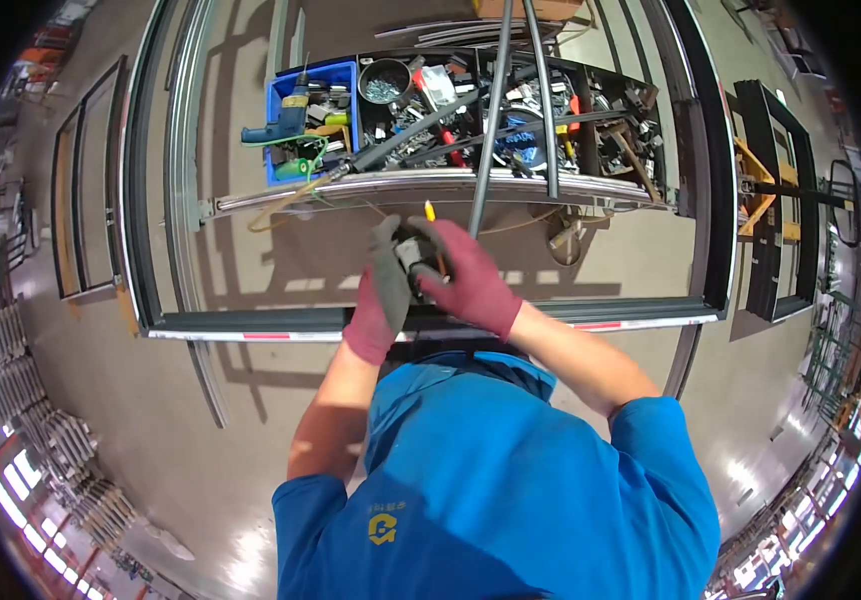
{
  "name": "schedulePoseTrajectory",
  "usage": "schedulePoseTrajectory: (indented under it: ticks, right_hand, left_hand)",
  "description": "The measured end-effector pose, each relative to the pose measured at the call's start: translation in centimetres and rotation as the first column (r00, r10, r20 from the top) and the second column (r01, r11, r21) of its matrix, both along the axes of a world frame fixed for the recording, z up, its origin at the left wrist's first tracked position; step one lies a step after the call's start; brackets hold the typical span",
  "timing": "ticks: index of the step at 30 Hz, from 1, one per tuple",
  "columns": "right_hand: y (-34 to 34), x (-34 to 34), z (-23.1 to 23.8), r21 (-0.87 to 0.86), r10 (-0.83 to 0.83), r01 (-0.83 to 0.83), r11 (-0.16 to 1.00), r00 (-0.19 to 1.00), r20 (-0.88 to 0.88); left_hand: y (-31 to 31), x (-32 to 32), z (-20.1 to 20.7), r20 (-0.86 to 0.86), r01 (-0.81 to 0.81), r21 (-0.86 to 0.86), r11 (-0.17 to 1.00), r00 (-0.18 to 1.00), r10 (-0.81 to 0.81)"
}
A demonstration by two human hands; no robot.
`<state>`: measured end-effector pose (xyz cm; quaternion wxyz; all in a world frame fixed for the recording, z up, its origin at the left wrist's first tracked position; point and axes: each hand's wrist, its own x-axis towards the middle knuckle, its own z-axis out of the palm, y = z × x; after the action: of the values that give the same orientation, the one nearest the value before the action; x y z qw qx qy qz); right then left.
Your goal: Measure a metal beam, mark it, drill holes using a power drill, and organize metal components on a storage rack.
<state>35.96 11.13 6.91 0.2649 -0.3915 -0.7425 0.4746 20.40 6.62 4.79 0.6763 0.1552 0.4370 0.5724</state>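
**Both gloved hands closed round a small dark part above the frame rail**

The left hand [382,290], in a maroon glove w/ grey palm, was raised w/ fingers [386,250] pointing up and curled against a small dark part [412,258] held between the 2 hands. The right hand [470,280], same kind of glove, wrapped over the part from the right, its fingers [437,235] bent over the top. Part mostly hidden by the gloves; exact shape can't be told. A yellow-tipped pencil-like tool [429,211] stuck up just above the hands, touching or very near the right fingers – which hand held it can't be told.

The hands sat over a big dark window frame [420,320] lying flat, approx. above its near rail, which ran left-right just under the wrists. Beyond the hands, a silver metal rail [430,185] crossed the frame, and a thin grey bar [490,120] ran from the hands' area up toward the top edge.

Behind that rail was a bench tray [640,110] crammed w/ metal bits and hand tools. At its left end a blue bin [345,75] held a blue power drill [285,120] and a green cord [305,160]. A round tin of screws [384,82] stood just right of the bin.

More dark frames [85,190] lay on the floor at left, others at right [775,200]. Person wore a blue shirt [490,480].
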Motion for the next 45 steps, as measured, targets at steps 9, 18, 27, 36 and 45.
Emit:
schedulePoseTrajectory:
  ticks: [9,18,27,36,45]
  right_hand:
    - [23.5,-12.7,-18.7,-0.163,-0.275,0.293,0.942,0.954,0.123]
    - [37.0,-19.2,-33.1,-0.173,-0.263,0.399,0.901,0.817,0.514]
    - [22.9,-6.5,-18.1,-0.036,-0.326,0.341,0.939,0.92,0.219]
    - [19.5,14.7,-15.5,0.02,-0.475,0.51,0.86,0.786,0.396]
    - [27.7,10.1,-21.6,-0.514,0.464,-0.033,0.857,0.482,0.743]
  left_hand:
    - [8.6,-14.0,-10.1,-0.829,0.257,-0.112,0.96,0.509,-0.233]
    - [12.5,-19.4,-13.8,-0.765,0.308,-0.301,0.903,0.487,-0.421]
    - [16.4,-14.3,-14.2,-0.879,0.466,-0.297,0.834,0.207,-0.429]
    - [17.2,0.8,-10.5,-0.642,0.67,-0.234,0.705,0.437,-0.629]
    - [16.6,12.8,-11.5,-0.782,0.635,-0.274,0.722,0.29,-0.552]
